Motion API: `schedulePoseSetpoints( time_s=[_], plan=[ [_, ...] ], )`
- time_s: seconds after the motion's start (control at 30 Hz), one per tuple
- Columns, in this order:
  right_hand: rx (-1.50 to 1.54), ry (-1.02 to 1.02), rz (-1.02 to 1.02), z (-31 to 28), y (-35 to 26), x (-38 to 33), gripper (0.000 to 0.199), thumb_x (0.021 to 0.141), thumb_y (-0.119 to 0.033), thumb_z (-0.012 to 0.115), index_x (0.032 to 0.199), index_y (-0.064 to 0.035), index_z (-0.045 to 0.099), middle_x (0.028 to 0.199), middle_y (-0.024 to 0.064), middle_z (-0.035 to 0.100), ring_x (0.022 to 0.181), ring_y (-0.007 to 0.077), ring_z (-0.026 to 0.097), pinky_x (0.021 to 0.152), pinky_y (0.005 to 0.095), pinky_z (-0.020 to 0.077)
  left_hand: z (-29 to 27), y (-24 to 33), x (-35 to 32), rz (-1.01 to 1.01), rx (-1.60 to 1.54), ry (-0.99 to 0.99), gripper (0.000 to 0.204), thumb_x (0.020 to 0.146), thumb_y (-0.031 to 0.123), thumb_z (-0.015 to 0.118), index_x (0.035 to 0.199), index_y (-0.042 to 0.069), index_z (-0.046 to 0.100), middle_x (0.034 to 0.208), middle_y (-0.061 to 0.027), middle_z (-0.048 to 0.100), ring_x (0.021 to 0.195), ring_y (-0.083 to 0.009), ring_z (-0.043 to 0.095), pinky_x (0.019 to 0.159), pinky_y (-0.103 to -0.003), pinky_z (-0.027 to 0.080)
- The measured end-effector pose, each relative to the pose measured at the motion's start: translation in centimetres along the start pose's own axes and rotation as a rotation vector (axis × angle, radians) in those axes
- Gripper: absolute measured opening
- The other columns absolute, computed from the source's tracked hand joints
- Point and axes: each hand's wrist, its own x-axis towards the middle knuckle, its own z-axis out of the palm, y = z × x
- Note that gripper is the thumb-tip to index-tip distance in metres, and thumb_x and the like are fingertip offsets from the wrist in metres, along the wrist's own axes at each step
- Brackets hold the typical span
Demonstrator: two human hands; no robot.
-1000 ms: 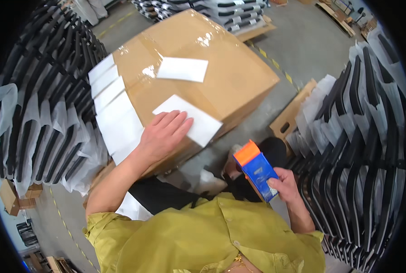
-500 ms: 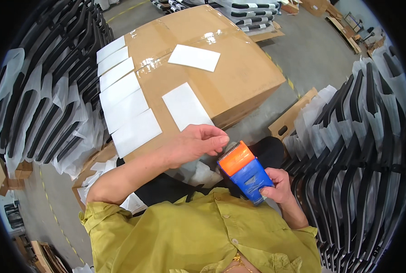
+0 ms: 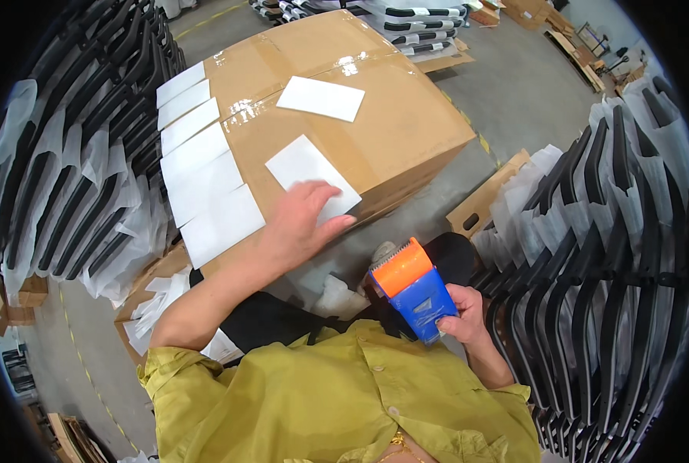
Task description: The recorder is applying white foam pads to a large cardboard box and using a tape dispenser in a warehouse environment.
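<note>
My right hand (image 3: 465,316) grips a blue and orange tape dispenser (image 3: 422,297) in front of my body, its toothed edge pointing up and left. Over the near edge of a large cardboard box (image 3: 414,123), my left hand (image 3: 302,220) reaches out with thumb and fingers apart. It covers part of a flat white piece (image 3: 302,160) lying there; whether it touches the piece I cannot tell. A second flat white piece (image 3: 321,98) lies farther back. Several more white pieces (image 3: 221,224) overlap in a row along the box's left edge.
Wrapped black curved frames (image 3: 67,185) are stacked on the left, and more frames (image 3: 591,255) stand close on the right. An open carton with white wrapping (image 3: 163,301) sits by my left elbow. A cardboard piece with a hand hole (image 3: 476,220) leans at the right.
My left hand has left the tape dispenser's toothed edge and moved up and left over the near white piece, its fingers spreading. My right hand still holds the dispenser in nearly the same place.
</note>
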Motion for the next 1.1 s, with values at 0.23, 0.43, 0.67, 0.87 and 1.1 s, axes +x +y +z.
schedulePoseSetpoints(
  time_s=[0.23,0.43,0.67,0.87,1.1],
  plan=[
    [-0.071,-0.066,-0.127,0.3,-0.3,0.4,0.034,0.068,-0.017,0.069,0.089,0.007,0.057,0.069,0.0071,0.062,0.056,0.0094,0.057,0.054,0.0205,0.0435,-1.5,5.2,0.3,-0.892,-1.589,-0.667,0.02,0.081,0.017,0.06,0.095,0.003,0.056,0.083,0.0,0.057,0.075,-0.0072,0.052,0.066,-0.019,0.042],
    [-0.2,-0.101,-0.218,0.2,-0.1,1.1,0.035,0.065,-0.022,0.071,0.085,0.0048,0.059,0.064,0.0073,0.06,0.051,0.0137,0.057,0.049,0.0225,0.0414,-2.2,5.9,-0.2,-0.91,-1.593,-0.604,0.017,0.079,0.018,0.063,0.088,0.006,0.057,0.079,0.0019,0.056,0.067,-0.0064,0.049,0.062,-0.02,0.04],
    [-0.252,-0.1,-0.226,0.6,0.0,1.6,0.034,0.064,-0.021,0.07,0.084,0.0046,0.059,0.064,0.0076,0.06,0.051,0.0143,0.058,0.049,0.0226,0.0416,-2.6,5.3,-0.4,-0.901,-1.542,-0.503,0.017,0.081,0.02,0.06,0.087,0.004,0.06,0.081,0.0003,0.058,0.07,-0.0067,0.049,0.064,-0.021,0.041],
    [-0.255,-0.118,-0.069,1.5,-1.6,2.1,0.029,0.066,-0.017,0.069,0.083,0.0034,0.058,0.064,0.006,0.06,0.053,0.0091,0.054,0.05,0.0211,0.0413,-2.1,4.8,-0.9,-0.843,-1.193,-0.398,0.019,0.083,0.021,0.057,0.084,0.002,0.062,0.071,-0.0005,0.059,0.062,-0.0065,0.05,0.059,-0.021,0.043],
    [-0.249,-0.03,0.156,1.6,-3.5,2.1,0.025,0.069,-0.014,0.068,0.084,0.0028,0.058,0.068,0.0014,0.059,0.059,0.003,0.048,0.053,0.0189,0.0397,-2.9,2.7,1.0,-0.75,-0.813,-0.199,0.019,0.081,0.018,0.058,0.081,-0.001,0.063,0.064,-0.0016,0.059,0.059,-0.0051,0.051,0.054,-0.022,0.043]
  ],
)
